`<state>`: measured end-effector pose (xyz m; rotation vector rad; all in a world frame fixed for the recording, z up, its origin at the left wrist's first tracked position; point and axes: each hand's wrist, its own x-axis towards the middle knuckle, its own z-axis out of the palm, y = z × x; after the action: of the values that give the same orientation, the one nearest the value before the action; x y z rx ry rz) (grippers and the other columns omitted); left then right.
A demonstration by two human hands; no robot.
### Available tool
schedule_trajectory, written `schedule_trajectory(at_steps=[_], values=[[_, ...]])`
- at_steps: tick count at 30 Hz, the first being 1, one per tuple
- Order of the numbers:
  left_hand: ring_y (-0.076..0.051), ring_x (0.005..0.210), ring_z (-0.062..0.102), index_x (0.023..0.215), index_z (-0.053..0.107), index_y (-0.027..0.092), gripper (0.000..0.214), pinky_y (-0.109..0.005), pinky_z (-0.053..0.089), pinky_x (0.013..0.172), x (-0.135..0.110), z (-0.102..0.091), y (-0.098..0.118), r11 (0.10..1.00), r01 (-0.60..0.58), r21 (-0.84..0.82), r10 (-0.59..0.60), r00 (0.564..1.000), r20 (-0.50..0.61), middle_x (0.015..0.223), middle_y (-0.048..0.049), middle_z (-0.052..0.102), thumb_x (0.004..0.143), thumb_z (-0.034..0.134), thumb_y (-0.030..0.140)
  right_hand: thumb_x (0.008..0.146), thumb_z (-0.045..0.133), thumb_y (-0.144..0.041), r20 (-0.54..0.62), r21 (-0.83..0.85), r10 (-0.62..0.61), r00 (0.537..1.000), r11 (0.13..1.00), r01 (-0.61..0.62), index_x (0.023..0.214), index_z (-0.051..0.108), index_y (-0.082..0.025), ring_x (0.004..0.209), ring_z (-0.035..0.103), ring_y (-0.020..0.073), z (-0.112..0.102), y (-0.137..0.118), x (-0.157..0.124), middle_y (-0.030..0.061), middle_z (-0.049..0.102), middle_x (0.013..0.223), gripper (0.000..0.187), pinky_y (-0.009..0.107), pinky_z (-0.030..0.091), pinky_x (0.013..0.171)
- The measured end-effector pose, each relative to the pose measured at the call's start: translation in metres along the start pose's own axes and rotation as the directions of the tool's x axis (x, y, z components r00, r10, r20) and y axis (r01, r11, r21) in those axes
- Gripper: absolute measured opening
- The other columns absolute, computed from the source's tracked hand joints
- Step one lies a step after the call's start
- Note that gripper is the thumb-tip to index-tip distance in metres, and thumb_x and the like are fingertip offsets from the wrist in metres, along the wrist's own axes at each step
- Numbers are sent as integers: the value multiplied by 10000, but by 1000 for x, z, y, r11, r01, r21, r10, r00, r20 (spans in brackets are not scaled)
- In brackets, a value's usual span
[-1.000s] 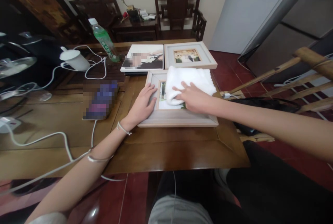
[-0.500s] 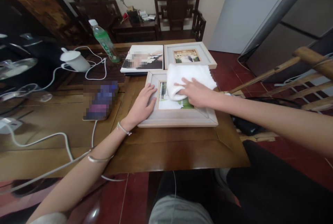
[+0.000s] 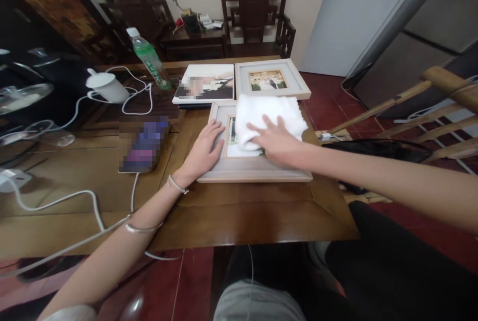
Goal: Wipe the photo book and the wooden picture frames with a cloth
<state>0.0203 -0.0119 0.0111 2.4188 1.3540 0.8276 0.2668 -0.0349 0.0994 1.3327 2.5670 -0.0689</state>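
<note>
A pale wooden picture frame (image 3: 254, 170) lies flat near the table's right end, with a greenish picture partly showing inside. My left hand (image 3: 204, 151) rests on its left border, fingers stretched out and holding nothing. Over the picture's right part and the frame's upper right lies a folded white cloth (image 3: 271, 109). My right hand (image 3: 278, 142) holds this cloth against the picture, fingers spread across its top; the thumb side is partly hidden in the fold. Most of the picture is covered by cloth and hand.
Behind are a second pale frame (image 3: 298, 82) and a white-edged photo panel (image 3: 209, 69). To the left are a phone (image 3: 144, 147) on a cable, a green bottle (image 3: 151, 59), a lidded white cup (image 3: 108, 87) and a clear glass (image 3: 56, 133). A wooden chair (image 3: 444, 107) stands right.
My right hand and the cloth have slid slightly toward me and left, covering more of the picture's lower part. My left hand stays in place on the frame.
</note>
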Motion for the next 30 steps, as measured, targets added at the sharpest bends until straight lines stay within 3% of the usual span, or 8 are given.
schedule_trajectory(at_steps=[4, 8, 11, 16, 21, 25, 30], values=[[-311, 1553, 417, 1383, 633, 163, 448, -578, 316, 1305, 1, 1, 0, 1000, 11, -10, -11, 1000, -5, 1561, -148, 579, 1056, 400, 362, 826, 515, 54, 40, 118, -159, 986, 981, 154, 1335, 740, -240, 1467, 450, 469, -14, -43, -34, 79, 449, 1676, 629, 706, 476, 1057], [-300, 1538, 440, 1369, 647, 160, 474, -551, 326, 1307, 2, 2, 0, 999, 19, -42, -20, 999, -26, 1549, -148, 593, 1080, 350, 392, 845, 487, 36, 84, 158, -202, 976, 970, 187, 1256, 761, -200, 1379, 542, 432, -21, -56, -46, 104, 513, 1632, 548, 594, 533, 977], [-311, 1537, 442, 1373, 643, 148, 500, -569, 316, 1303, 2, 4, -1, 998, 15, -61, -17, 999, -43, 1542, -161, 598, 1086, 347, 432, 870, 436, 40, 61, 161, -179, 982, 973, 167, 1377, 703, -205, 1457, 463, 441, -17, -42, -32, 99, 494, 1647, 624, 639, 492, 1043], [-332, 1486, 510, 1427, 606, 133, 576, -564, 369, 1268, 0, 3, 4, 994, 29, -104, -40, 994, -105, 1512, -189, 618, 1091, 351, 525, 827, 455, 83, 41, 83, 6, 999, 997, -9, 1585, 530, -245, 1597, 164, 507, -10, -9, 15, 62, 217, 1774, 829, 797, 286, 1188], [-321, 1422, 575, 1509, 530, 141, 620, -526, 427, 1225, -1, -1, 10, 982, -5, -187, -33, 979, -200, 1527, -189, 604, 1110, 335, 574, 906, 437, 42, -21, 51, 13, 1000, 999, -12, 1566, 548, -278, 1617, 83, 483, -9, -16, 42, 37, 169, 1786, 742, 850, 232, 1178], [-330, 1430, 562, 1534, 506, 170, 663, -534, 421, 1221, -2, -2, 10, 969, -3, -248, -57, 970, -234, 1549, -182, 582, 1103, 316, 637, 895, 482, 48, 55, 40, -141, 988, 989, 139, 1472, 643, -269, 1624, 77, 463, -12, -36, 26, 21, 180, 1782, 677, 838, 235, 1189], [-344, 1442, 551, 1535, 512, 145, 755, -554, 411, 1229, -3, -2, 11, 959, 24, -281, -90, 971, -222, 1554, -203, 574, 1088, 244, 691, 786, 452, 129, 114, 113, -304, 946, 950, 291, 1408, 685, -291, 1617, 180, 432, -14, -42, -21, 14, 297, 1748, 786, 822, 322, 1158]])
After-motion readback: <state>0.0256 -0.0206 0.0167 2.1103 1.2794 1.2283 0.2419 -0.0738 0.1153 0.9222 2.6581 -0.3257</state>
